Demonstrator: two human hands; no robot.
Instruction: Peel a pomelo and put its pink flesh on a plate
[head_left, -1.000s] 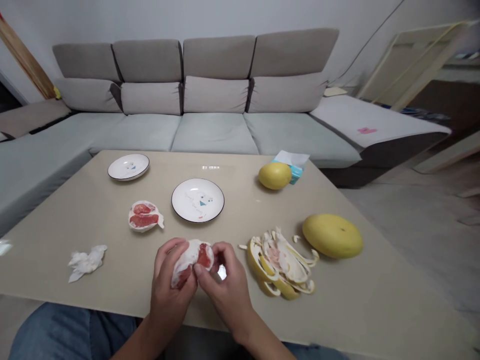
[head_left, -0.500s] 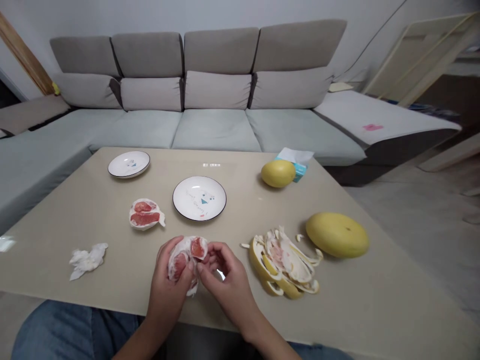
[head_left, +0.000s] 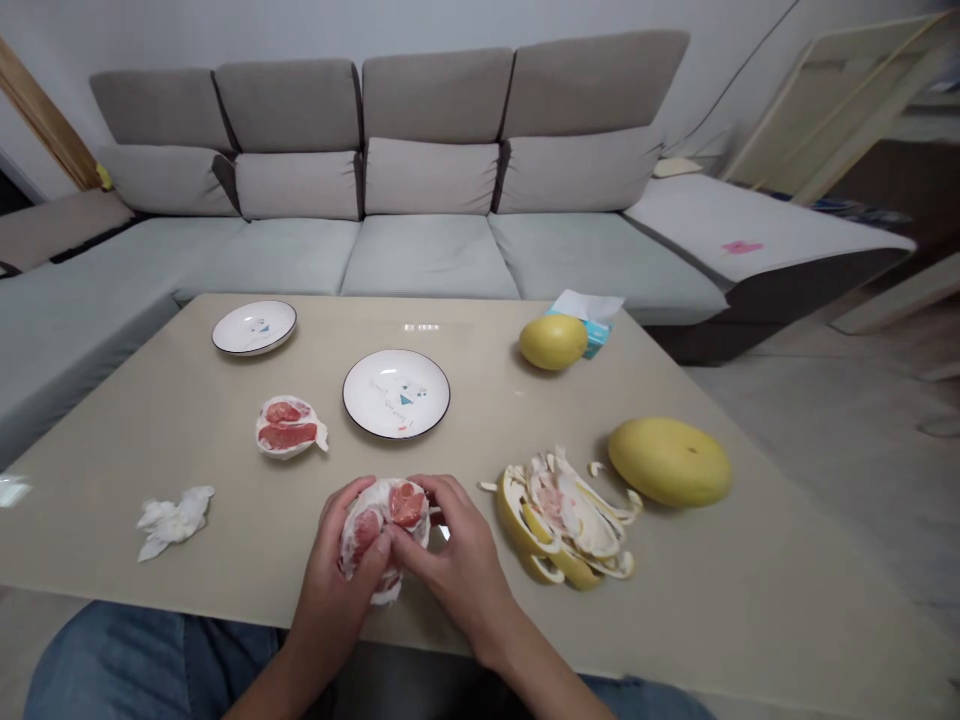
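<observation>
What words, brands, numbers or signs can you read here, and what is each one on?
No text can be read with certainty.
Nearer plate: slanting, script-like lettering beside a small blue design, too small and blurred to read.
Farther plate: a small printed design; any lettering is too small to read.
Blue tissue box: partly hidden; no legible brand.
Peeled fruit: no label visible.

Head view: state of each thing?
Held pomelo, partly peeled, flesh exposed
Left hand, closed around it
Right hand, gripping it
Table pomelo piece, partly peeled
Peel, heaped
Near yellow pomelo, whole
Far yellow pomelo, whole
Tissue box, tissue protruding
White wad, crumpled
Near plate, face up
Far plate, face up
</observation>
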